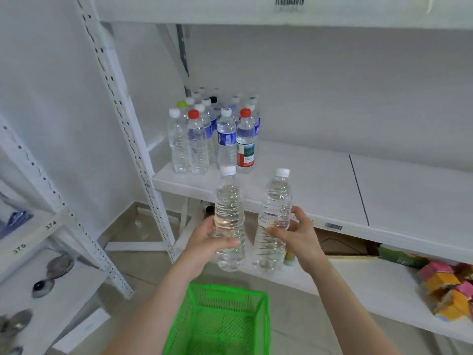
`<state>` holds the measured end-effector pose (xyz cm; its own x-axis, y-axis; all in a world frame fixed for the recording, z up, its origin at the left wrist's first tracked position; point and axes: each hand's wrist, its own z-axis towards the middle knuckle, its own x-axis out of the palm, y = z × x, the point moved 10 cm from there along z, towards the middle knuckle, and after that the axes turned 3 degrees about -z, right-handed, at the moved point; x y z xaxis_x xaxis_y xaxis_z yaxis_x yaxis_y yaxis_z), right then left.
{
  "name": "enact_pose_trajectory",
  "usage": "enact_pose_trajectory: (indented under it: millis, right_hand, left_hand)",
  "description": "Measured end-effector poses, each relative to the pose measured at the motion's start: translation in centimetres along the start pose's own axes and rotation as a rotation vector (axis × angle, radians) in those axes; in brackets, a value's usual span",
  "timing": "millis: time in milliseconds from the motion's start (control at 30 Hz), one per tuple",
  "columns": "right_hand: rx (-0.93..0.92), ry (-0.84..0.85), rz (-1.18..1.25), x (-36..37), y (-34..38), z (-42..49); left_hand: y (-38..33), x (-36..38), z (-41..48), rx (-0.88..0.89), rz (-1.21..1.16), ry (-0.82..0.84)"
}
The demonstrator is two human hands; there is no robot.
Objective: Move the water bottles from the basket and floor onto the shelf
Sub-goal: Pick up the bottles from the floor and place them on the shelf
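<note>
While left hand (204,242) and right hand (300,235) each clasp a full bottle (229,201) mid-rib, both likely feel heavy, slick; shelf (307,170) at twelve o'clock.

Bottle (229,201) in left hand (204,240), second bottle (277,201) in right hand (302,235), basket (225,288) below

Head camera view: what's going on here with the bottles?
A person is stocking water bottles. The left hand grips one clear white-capped bottle and the right hand grips a second clear bottle. Both are held upright in front of the shelf, not yet set down. A group of bottles already stands at the shelf's left end. The green basket sits below the hands, with no bottle showing in its visible part.
</note>
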<state>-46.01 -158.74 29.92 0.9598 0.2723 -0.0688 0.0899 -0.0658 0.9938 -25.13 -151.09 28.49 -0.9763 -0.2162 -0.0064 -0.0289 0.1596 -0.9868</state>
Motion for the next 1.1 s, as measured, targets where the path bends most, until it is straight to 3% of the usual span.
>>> enact_pose_trajectory:
  millis: [267, 500, 800, 1100]
  right_hand:
    - [-0.086, 0.003, -0.027, 5.1, 6.0, 7.5]
    - [-0.113, -0.099, -0.021, 7.5, 7.7, 14.0]
    - [-0.143, -0.192, -0.027, 7.9, 7.8, 20.0]
    - [-0.158, -0.229, -0.059, 7.4, 5.2, 22.6]
  left_hand:
    - [-6.0, -5.7, 8.2, 0.085, 0.014, -0.042]
    - [-8.8, -8.0, 16.3, 0.105, 0.088, 0.048]
    - [-7.8, -7.6, 24.8, 0.1, 0.09, 0.098]
    - [-4.9, -6.5, 27.7, 0.067, 0.093, 0.096]
